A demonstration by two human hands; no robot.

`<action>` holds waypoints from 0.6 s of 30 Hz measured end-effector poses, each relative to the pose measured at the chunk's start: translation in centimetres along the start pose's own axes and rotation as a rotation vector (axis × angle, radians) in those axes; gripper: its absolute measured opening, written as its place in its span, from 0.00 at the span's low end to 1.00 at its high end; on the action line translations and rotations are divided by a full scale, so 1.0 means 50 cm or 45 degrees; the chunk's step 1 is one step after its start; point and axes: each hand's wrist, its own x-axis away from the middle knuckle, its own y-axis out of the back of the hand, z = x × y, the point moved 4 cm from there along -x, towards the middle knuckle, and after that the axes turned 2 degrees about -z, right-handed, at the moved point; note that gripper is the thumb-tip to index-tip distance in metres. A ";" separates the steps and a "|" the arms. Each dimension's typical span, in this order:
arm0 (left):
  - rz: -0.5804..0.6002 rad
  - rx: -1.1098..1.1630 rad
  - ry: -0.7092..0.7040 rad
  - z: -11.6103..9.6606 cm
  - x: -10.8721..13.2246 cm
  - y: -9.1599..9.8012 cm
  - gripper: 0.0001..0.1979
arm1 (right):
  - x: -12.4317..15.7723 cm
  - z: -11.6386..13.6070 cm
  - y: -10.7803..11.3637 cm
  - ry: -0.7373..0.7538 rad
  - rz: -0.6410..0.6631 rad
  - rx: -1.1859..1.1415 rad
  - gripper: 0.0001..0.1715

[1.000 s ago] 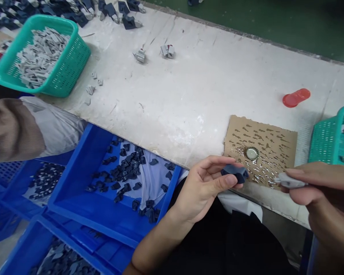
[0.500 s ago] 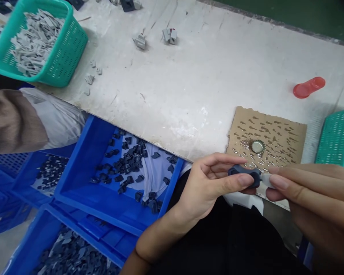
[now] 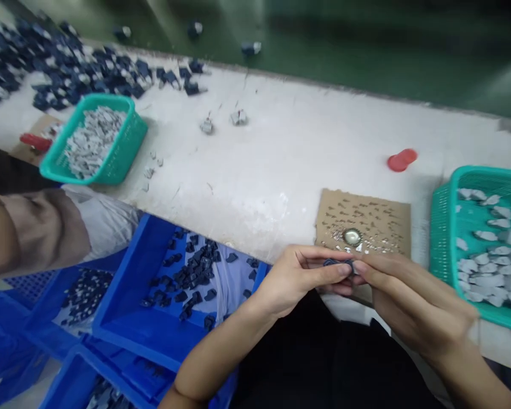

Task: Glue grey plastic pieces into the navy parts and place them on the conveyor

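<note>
My left hand [image 3: 300, 275] and my right hand [image 3: 402, 304] meet at the table's near edge, both pinched on a small dark blue plastic part [image 3: 337, 264]. The grey piece that was in my right hand is hidden between the fingertips. Just beyond them lies a piece of cardboard [image 3: 378, 218] with a metal bottle cap [image 3: 351, 236] and shiny smears on it. A teal basket [image 3: 438, 244] of grey parts stands at my right. A blue bin [image 3: 123, 318] of dark blue parts sits below the table edge at my left.
A second teal basket [image 3: 130, 150] of grey parts stands at the far left, beside a heap of dark blue parts [image 3: 63, 68]. A red cap [image 3: 401, 160] lies on the white table [image 3: 281, 147]. Another person's arm [image 3: 38, 236] reaches in from the left. More blue bins [image 3: 8, 346] lie below.
My right hand has brought the grey piece against the dark blue part, and both hands now close on it together. The camera has tilted up, showing more of the table and the right basket.
</note>
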 end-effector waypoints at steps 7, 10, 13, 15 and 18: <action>-0.339 -1.063 -0.612 -0.298 -0.220 -0.049 0.17 | 0.041 -0.167 0.184 -0.381 -0.439 0.701 0.23; -0.542 -1.289 -0.866 -0.456 -0.376 -0.140 0.17 | 0.074 -0.240 0.226 -0.466 -0.355 0.729 0.23; -0.748 -1.510 -0.950 -0.535 -0.518 -0.222 0.16 | 0.091 -0.275 0.218 -0.561 -0.285 0.690 0.17; -0.853 -1.659 -0.932 -0.544 -0.586 -0.250 0.15 | 0.092 -0.282 0.203 -0.630 -0.226 0.636 0.20; -0.946 -1.841 -0.913 -0.535 -0.636 -0.257 0.16 | 0.090 -0.286 0.194 -0.724 -0.143 0.539 0.19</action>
